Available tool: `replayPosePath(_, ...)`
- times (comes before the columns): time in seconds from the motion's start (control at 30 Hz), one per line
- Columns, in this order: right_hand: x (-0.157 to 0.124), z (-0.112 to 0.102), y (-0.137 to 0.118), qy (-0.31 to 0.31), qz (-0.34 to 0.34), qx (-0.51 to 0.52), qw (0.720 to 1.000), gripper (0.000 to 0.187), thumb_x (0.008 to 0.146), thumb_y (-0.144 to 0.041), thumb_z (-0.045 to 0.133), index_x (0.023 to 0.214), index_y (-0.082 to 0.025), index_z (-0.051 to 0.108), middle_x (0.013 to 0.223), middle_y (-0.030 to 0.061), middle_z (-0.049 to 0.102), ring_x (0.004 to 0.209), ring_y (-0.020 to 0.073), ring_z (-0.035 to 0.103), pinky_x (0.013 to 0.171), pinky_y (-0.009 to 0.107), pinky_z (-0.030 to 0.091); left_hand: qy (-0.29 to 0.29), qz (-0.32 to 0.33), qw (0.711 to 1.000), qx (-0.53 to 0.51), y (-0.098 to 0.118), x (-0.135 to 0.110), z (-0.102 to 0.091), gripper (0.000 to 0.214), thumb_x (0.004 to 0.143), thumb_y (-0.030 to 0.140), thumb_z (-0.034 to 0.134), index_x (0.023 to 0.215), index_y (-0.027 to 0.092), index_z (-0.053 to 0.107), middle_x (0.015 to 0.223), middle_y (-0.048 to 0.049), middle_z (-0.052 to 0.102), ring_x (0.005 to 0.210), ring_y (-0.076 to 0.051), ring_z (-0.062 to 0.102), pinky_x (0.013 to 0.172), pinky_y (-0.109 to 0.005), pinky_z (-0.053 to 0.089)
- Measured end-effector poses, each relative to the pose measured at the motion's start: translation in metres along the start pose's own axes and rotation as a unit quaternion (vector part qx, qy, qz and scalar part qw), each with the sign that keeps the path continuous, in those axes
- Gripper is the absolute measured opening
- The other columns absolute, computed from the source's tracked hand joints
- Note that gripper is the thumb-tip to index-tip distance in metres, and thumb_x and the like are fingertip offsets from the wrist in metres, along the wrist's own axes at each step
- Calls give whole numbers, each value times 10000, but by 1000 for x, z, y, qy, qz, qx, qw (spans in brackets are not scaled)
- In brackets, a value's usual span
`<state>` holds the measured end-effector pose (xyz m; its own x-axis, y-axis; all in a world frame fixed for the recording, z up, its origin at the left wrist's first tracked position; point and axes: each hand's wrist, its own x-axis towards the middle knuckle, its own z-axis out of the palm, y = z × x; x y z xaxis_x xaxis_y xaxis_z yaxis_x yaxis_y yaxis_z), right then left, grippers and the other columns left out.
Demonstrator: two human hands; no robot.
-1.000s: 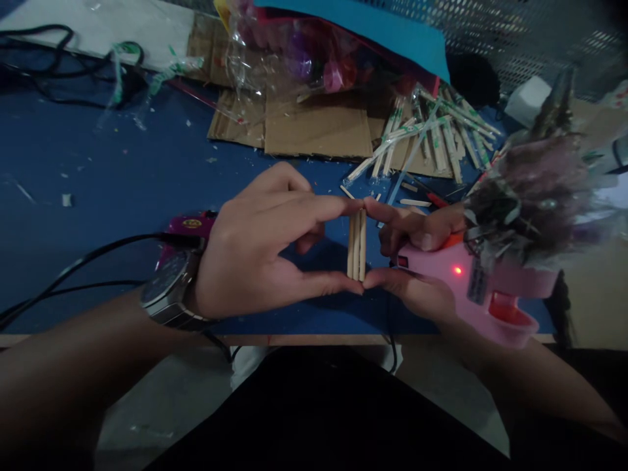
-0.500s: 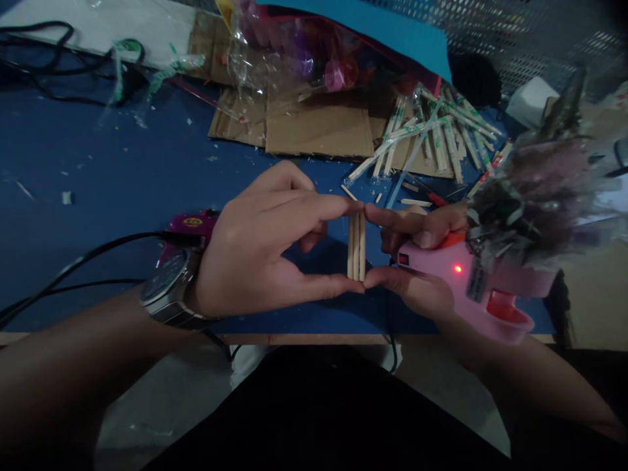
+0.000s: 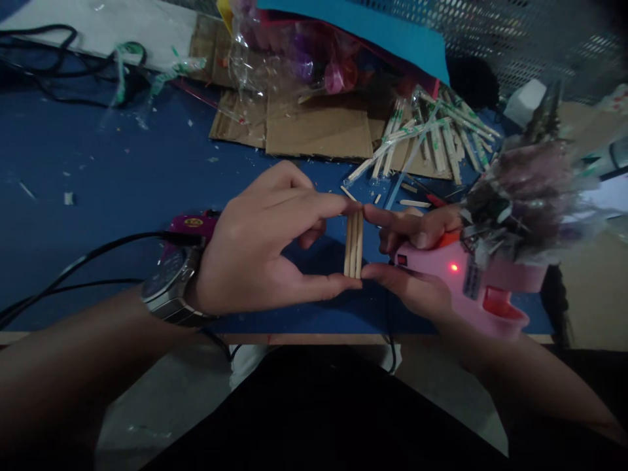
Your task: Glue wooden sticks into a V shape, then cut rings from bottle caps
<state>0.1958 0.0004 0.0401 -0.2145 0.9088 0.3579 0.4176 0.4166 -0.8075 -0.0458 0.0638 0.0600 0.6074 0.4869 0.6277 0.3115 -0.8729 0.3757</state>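
A small bundle of short wooden sticks (image 3: 354, 245), lying side by side, stands upright at the middle of the view. My left hand (image 3: 265, 242) pinches it at its far and near ends between forefinger and thumb, with a watch on that wrist. From the other side, my right hand (image 3: 417, 261) touches the same ends with forefinger and thumb, its other fingers curled. Beside and partly over the right hand lies a pink glue gun (image 3: 471, 281) with a lit red light. Behind my left wrist, a purple tool (image 3: 193, 226) with a black cable is partly hidden.
Paper-wrapped chopsticks (image 3: 436, 137) lie heaped on cardboard (image 3: 318, 127) at the back. Clear plastic bags (image 3: 275, 65) and a blue sheet (image 3: 363, 29) stand behind. A feathery, plastic-wrapped bunch (image 3: 520, 196) is at the right. Black cables (image 3: 88, 261) cross the blue table (image 3: 108, 176) at left.
The sticks have tilted slightly, their near end shifting a little left. The right hand and pink glue gun have moved slightly left; both hands keep their grip.
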Motion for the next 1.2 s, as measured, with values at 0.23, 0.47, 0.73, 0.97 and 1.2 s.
replayPosePath(0.23,0,2,-1,8,6,11,1000,355,839,-408,914,1087,-305,682,1183,-14,792,720,157,635,652,338,549,-6,7,1000,-12,2,1,-1,430,874,418,830,1230,253,653,685,10,633,724,-214,622,674,-364,561)
replayPosePath(0.47,-1,1,0,-26,30,22,999,332,878,-486,862,1023,-275,651,1217,8,797,790,192,674,712,394,535,-4,2,1000,-20,3,2,0,330,863,401,832,1137,285,689,687,10,626,711,-218,618,680,-381,577)
replayPosePath(0.73,1,4,0,10,-6,8,1000,375,845,-389,912,1150,-315,708,1201,-31,809,735,153,648,632,317,566,-22,-22,999,-18,6,-1,-3,476,870,472,869,1219,212,675,687,25,616,779,-197,647,688,-315,553)
replayPosePath(0.97,-1,5,-1,33,-21,41,998,408,770,-216,970,965,-291,618,1299,-77,808,848,138,729,685,297,606,-12,18,999,-25,1,-2,-1,525,901,506,840,1292,194,681,659,28,629,764,-191,648,699,-307,545)
replayPosePath(1.2,-4,5,-6,61,-3,93,994,508,774,-149,939,943,-318,491,1310,-111,799,829,171,708,659,335,578,-20,26,999,-11,1,-5,-2,606,922,460,829,1411,157,641,658,21,634,746,-195,624,702,-319,541)
